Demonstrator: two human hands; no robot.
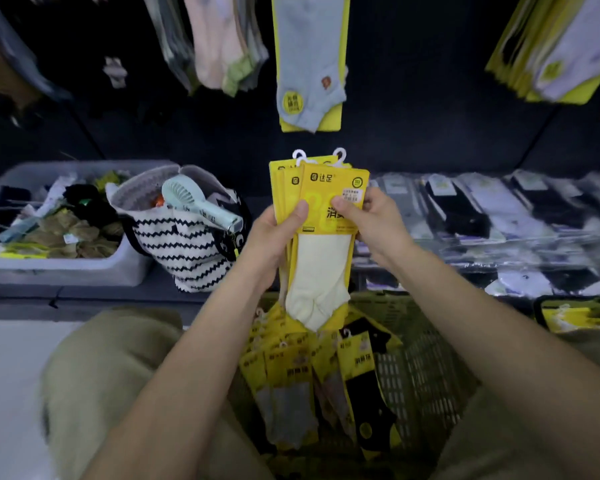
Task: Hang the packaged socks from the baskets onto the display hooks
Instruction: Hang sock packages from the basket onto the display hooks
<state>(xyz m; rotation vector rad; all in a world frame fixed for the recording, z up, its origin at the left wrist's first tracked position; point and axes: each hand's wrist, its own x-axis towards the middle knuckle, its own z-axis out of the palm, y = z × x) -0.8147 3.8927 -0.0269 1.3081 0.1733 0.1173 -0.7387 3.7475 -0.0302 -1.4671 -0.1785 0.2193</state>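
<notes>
Sock packs (321,216): upright, long axis vertical, hooks up | left hand (274,233): gripping left edge | right hand (371,220): pinching right edge | basket (420,368): below hands.

Sock packs (321,261) above basket (416,362); tote bag (184,247) left, bin (59,271) further left.

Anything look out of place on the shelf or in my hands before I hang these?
A zigzag-striped tote bag with a handheld fan poking out sits beside the grey bin; neither looks like stock. The sock packs held by the left hand and right hand are fanned, their hangers misaligned.
</notes>
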